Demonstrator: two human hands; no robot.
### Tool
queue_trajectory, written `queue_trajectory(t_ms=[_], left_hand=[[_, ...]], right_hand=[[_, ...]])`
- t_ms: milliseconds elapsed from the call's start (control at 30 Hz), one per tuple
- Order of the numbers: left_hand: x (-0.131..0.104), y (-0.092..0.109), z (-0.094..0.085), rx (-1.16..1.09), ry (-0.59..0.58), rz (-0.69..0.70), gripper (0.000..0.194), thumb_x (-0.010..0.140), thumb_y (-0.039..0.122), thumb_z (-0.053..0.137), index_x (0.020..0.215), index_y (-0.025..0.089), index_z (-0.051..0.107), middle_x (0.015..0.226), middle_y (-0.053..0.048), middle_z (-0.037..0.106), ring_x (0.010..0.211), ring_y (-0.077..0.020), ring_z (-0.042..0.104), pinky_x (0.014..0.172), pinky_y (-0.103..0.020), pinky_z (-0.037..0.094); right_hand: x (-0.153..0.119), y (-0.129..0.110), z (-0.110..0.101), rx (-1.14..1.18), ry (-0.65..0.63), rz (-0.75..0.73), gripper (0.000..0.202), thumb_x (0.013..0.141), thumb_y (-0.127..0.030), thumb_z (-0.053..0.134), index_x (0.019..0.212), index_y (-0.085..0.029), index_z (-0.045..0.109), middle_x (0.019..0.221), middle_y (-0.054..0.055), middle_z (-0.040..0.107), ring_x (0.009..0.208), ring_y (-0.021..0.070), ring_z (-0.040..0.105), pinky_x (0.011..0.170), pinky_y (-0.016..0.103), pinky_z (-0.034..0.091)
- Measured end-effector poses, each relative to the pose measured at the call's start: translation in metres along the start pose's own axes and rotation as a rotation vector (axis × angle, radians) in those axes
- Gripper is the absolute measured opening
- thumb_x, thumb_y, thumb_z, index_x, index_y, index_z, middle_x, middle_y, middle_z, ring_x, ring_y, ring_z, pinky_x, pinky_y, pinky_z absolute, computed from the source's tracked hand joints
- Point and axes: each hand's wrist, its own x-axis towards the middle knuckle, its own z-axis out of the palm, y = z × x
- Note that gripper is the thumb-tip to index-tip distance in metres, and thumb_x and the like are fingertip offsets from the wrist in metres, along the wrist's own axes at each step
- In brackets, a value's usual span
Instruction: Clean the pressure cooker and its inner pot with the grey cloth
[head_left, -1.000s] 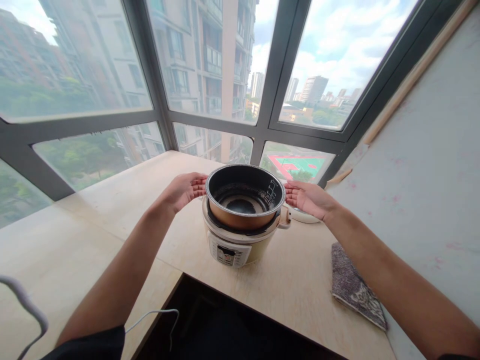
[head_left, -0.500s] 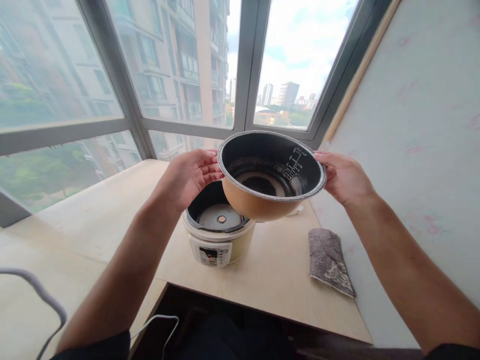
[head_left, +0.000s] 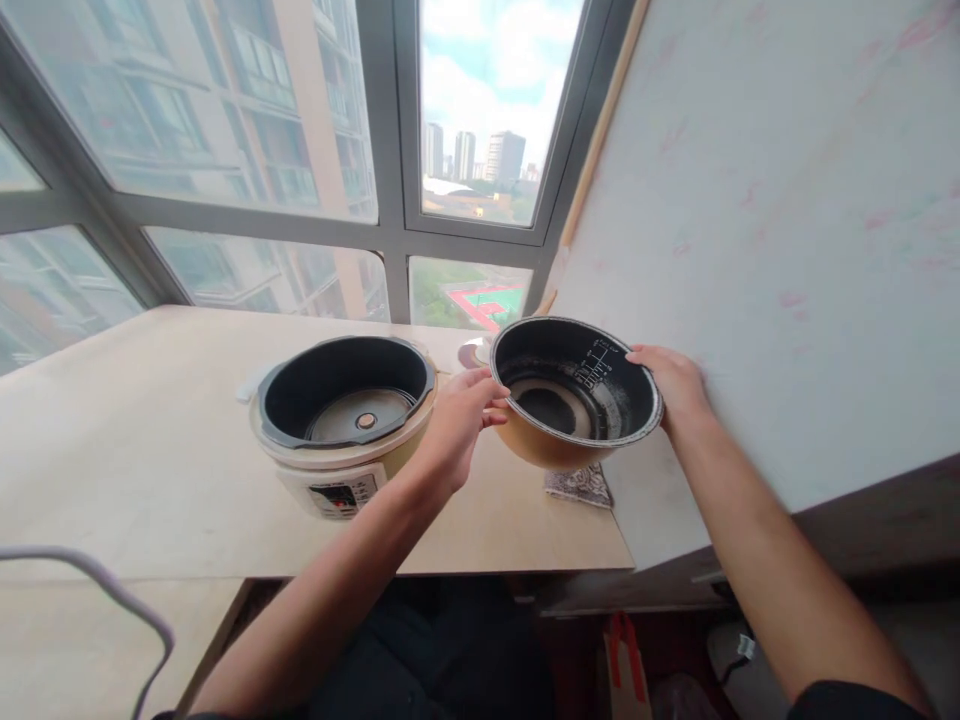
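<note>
Both my hands carry the inner pot (head_left: 555, 400) of a rice cooker, gold outside and dark inside with white measuring marks. My left hand (head_left: 469, 415) pinches its left rim, and my right hand (head_left: 669, 385) grips the right rim with the thumb on top. The pot hangs above the table, tilted slightly toward me. To its left stands the open cooker body (head_left: 341, 455), its heating plate and round centre sensor showing. Below the pot, a folded grey patterned cloth (head_left: 581, 486) lies partly hidden.
The pale wooden table (head_left: 172, 420) ends at a front edge near me. A grey cable (head_left: 97, 570) loops at the lower left. Windows stand behind, and a patterned wall (head_left: 750, 250) rises on the right. On the floor is a bag with red handles (head_left: 626, 660).
The pot has moved right, away from above the cooker body, and now hangs over the cloth. Both hands still hold it. My view has turned to the right.
</note>
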Motion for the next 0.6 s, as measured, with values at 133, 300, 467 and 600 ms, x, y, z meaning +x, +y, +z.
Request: queue_trajectory(t_ms=[133,300,467,600], left_hand=[[-0.007,-0.035,-0.002,0.045,0.057,-0.026,0.022,0.058,0.023,0.064,0.079,0.016,0.065,0.080,-0.001,0.060,0.074,-0.0124,0.051,0.065,-0.024,0.039],[-0.012,-0.057,-0.015,0.095,0.109,-0.023,0.021,0.061,0.023,0.063,0.081,0.017,0.065,0.082,0.000,0.060,0.075,-0.0126,0.050,0.067,-0.024,0.037],[-0.011,-0.072,-0.030,0.122,0.205,-0.035,0.017,0.062,0.024,0.065,0.077,0.018,0.058,0.080,0.001,0.057,0.074,-0.0125,0.050,0.066,-0.024,0.037],[-0.010,-0.079,-0.039,0.109,0.248,-0.069,0.019,0.062,0.024,0.065,0.077,0.019,0.056,0.080,0.001,0.055,0.075,-0.0122,0.050,0.066,-0.024,0.037]], right_hand=[[0.000,0.037,-0.007,-0.020,-0.001,0.035,0.027,0.049,-0.020,0.078,0.076,-0.018,0.074,0.065,-0.002,0.069,0.060,0.0147,0.060,0.056,0.027,0.047],[-0.003,0.076,0.000,-0.021,-0.085,0.084,0.032,0.045,-0.026,0.078,0.076,-0.018,0.073,0.065,-0.001,0.070,0.060,0.0162,0.060,0.057,0.029,0.047],[-0.007,0.099,0.020,0.032,-0.146,0.155,0.030,0.044,-0.024,0.077,0.073,-0.019,0.071,0.063,-0.001,0.069,0.059,0.0163,0.060,0.056,0.029,0.048],[-0.007,0.111,0.035,0.038,-0.166,0.178,0.028,0.045,-0.023,0.077,0.072,-0.019,0.070,0.063,-0.002,0.068,0.059,0.0155,0.059,0.057,0.028,0.048]])
